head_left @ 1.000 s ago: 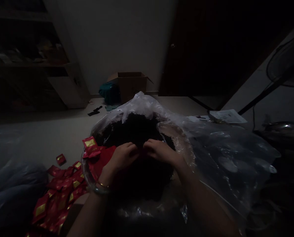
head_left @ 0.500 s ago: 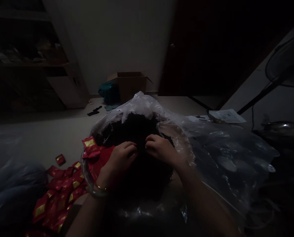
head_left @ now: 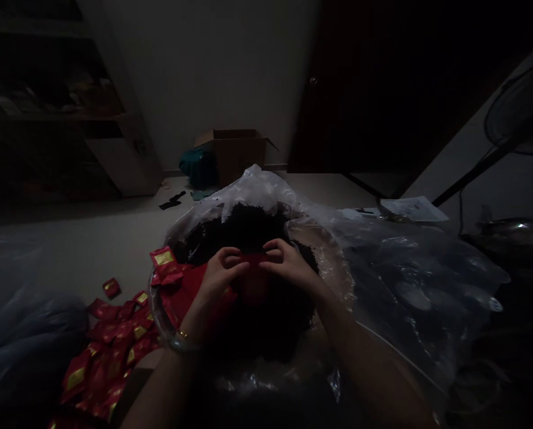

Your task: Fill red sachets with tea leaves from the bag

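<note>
The room is dim. My left hand (head_left: pixel 217 277) and my right hand (head_left: pixel 288 265) pinch the two top corners of a small red packet (head_left: pixel 254 271) between them, fingers closed on it. They hover over a heap of dark loose material (head_left: pixel 248 229) inside a big clear plastic bag (head_left: pixel 383 268). More red sheets (head_left: pixel 186 292) lie under my left wrist, which wears a bangle (head_left: pixel 177 341).
Several red-and-gold packets (head_left: pixel 109 351) are scattered on the pale floor at the lower left. A cardboard box (head_left: pixel 235 152) and a teal bundle (head_left: pixel 198 167) stand by the far wall. Shelves (head_left: pixel 47 107) are at the left, a fan stand (head_left: pixel 485 161) and papers (head_left: pixel 409 208) at the right.
My hands have lifted slightly off the dark heap, and a red packet now shows stretched between their fingertips. Before, the fingers were bunched together in the heap.
</note>
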Demonstrator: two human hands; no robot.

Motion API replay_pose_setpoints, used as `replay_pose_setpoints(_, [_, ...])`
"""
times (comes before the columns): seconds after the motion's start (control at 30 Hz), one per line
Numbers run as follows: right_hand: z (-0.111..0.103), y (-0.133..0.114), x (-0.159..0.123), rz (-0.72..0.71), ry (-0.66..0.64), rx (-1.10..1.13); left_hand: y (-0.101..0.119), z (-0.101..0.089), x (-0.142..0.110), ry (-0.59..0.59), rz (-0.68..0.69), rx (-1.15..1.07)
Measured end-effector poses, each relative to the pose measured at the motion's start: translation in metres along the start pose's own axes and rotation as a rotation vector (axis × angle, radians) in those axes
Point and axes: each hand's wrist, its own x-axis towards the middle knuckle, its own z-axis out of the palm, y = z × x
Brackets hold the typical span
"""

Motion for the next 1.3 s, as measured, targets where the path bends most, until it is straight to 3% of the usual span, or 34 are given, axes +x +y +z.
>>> replay_pose_setpoints(0.1, [0.004, 0.000, 0.002, -0.004, 0.102, 0.009, -0.001, 0.003, 0.000, 0.072, 0.000, -0.005])
replay_pose_setpoints(0.3, [0.009, -0.001, 0.004, -0.017, 0.114, 0.018, -0.001, 0.006, -0.002, 0.119, -0.016, 0.001])
replay_pose_setpoints(0.47, [0.008, 0.003, 0.006, -0.023, 0.169, 0.053, -0.001, 0.006, -0.005, 0.067, 0.002, -0.020])
replay_pose_setpoints(0.67, [0.008, 0.002, 0.005, 0.004, 0.094, 0.093, -0.002, 0.010, -0.007, 0.055, 0.094, -0.029])
replay_pose_setpoints(0.83, [0.009, -0.004, 0.000, 0.011, 0.100, -0.011, -0.003, 0.008, -0.007, -0.002, 0.050, -0.054])
replay_pose_setpoints(0.97, [0.007, -0.006, 0.001, 0.014, 0.023, -0.074, -0.006, 0.008, -0.006, -0.036, 0.049, -0.076])
replay_pose_setpoints(1.13, [0.007, -0.001, 0.003, -0.003, 0.019, -0.071, -0.019, 0.016, -0.003, -0.006, 0.033, -0.137])
replay_pose_setpoints(1.3, [0.011, 0.005, 0.003, 0.015, 0.106, -0.015, -0.028, 0.022, -0.004, -0.239, -0.161, -0.111])
